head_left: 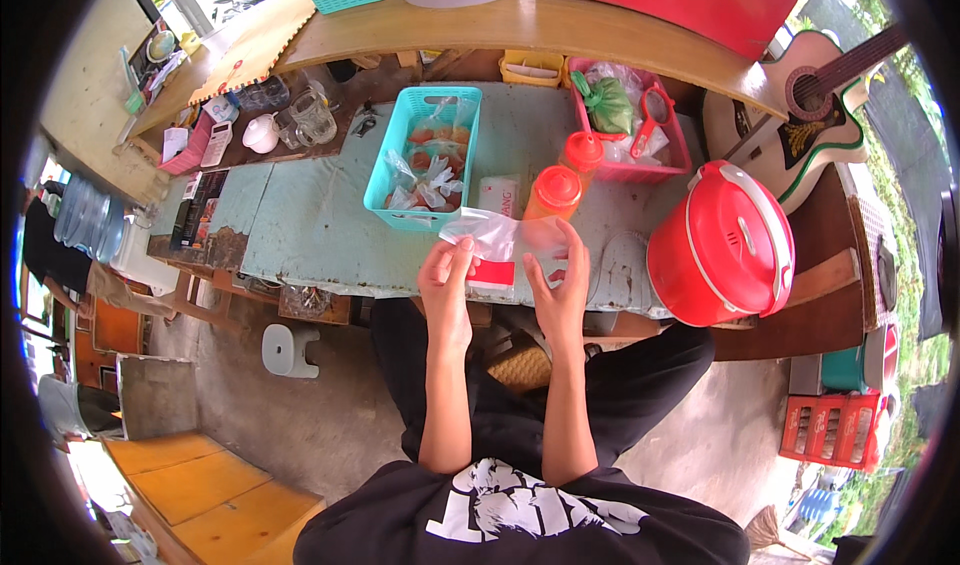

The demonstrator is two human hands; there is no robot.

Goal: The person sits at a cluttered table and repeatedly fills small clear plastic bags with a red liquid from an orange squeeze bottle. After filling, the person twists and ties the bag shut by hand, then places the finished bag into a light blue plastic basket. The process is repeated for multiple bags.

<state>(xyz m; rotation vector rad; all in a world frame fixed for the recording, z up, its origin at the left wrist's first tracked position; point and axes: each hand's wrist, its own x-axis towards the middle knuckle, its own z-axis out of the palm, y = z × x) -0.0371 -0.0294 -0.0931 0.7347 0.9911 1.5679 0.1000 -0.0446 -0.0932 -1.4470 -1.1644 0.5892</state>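
Hands: left hand [445,280] and right hand [562,283], both raised over the near edge of the counter [300,230], each pinching one side of a clear plastic bag [500,235] stretched between them; fingers closed on the film, palms facing inward.

Clear plastic bag: held just above the counter edge, in front of two orange squeeze bottles [565,175], with a small red-and-white packet [492,273] lying below it.

Teal basket [425,155]: on the counter beyond the left hand, holding knotted clear bags with reddish contents.

Pink tray [640,130]: right of the basket, holding a green filled bag and a red-rimmed strainer.

Red lidded container [722,245]: at the counter's right end, near the right hand.

Guitar [810,115]: leaning behind the red container.

Glass mugs [305,117]: far left on the counter.
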